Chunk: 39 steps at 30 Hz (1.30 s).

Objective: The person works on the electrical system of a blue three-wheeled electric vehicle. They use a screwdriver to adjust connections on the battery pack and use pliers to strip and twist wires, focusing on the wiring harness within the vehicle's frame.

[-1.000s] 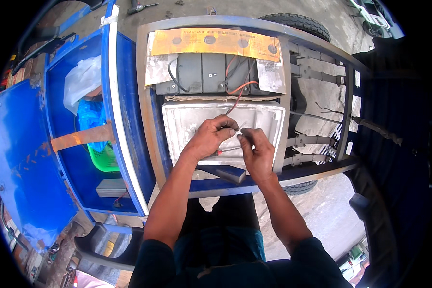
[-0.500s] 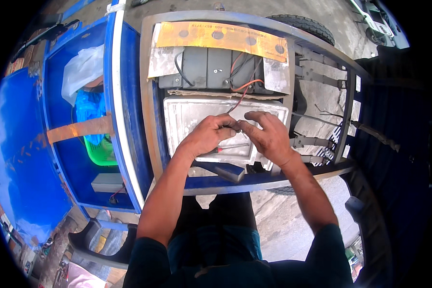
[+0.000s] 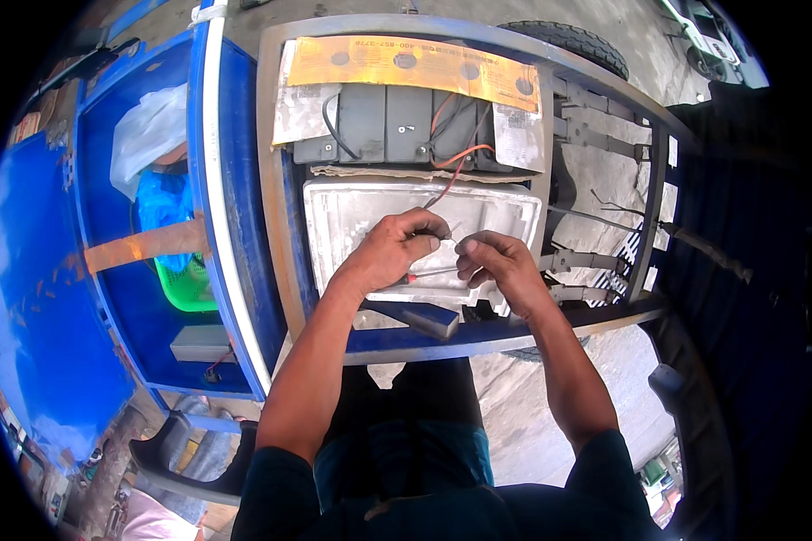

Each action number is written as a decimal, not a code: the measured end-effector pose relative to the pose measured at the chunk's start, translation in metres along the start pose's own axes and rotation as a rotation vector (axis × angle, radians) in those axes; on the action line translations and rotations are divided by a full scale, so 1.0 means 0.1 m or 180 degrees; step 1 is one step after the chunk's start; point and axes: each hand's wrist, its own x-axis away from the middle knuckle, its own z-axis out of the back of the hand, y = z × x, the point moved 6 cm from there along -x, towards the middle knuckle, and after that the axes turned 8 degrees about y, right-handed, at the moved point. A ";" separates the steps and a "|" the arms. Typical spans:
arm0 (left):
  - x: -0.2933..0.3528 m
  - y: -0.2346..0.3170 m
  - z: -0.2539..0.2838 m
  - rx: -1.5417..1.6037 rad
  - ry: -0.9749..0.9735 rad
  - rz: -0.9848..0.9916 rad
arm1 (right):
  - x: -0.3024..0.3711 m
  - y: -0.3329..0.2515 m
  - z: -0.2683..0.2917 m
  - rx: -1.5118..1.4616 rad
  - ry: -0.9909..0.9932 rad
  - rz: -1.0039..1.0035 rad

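Note:
My left hand (image 3: 393,250) is closed in a pinch on the end of a dark red wire (image 3: 447,185), which runs down from the black batteries (image 3: 363,122). Thin bare strands seem to stick out at its fingertips. Just to the right, my right hand (image 3: 501,261) has thumb and forefinger pinched together, the other fingers curled; what lies between them is too small to make out. Both hands are over a dirty white tray-like panel (image 3: 334,209). On that panel, partly hidden by my left hand, lies a screwdriver (image 3: 435,271) with some red on its handle.
Around the batteries runs a metal frame (image 3: 278,180), with orange-printed cardboard (image 3: 379,65) on top. A blue metal bar (image 3: 415,317) juts along the near side. At left, a blue compartment (image 3: 108,298) holds a green basket (image 3: 187,288) and a grey box (image 3: 202,343). A tyre (image 3: 568,45) stands behind.
My right hand has drawn slightly away from my left and lowered, its fingers curling from a raised, spread pose into a pinch. The left hand stays nearly in place.

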 end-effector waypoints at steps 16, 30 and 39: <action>0.00 -0.03 -0.11 0.0038 0.0104 0.0202 | 0.06 -0.03 -0.11 0.0452 0.0623 0.1380; 0.05 -0.08 -0.16 0.0298 0.0549 -0.0052 | 0.02 0.11 -0.22 -0.1243 0.0857 0.0210; 0.12 -0.15 -0.19 0.1291 0.0867 0.0161 | 0.08 -0.03 -0.27 -0.0170 0.1273 0.1675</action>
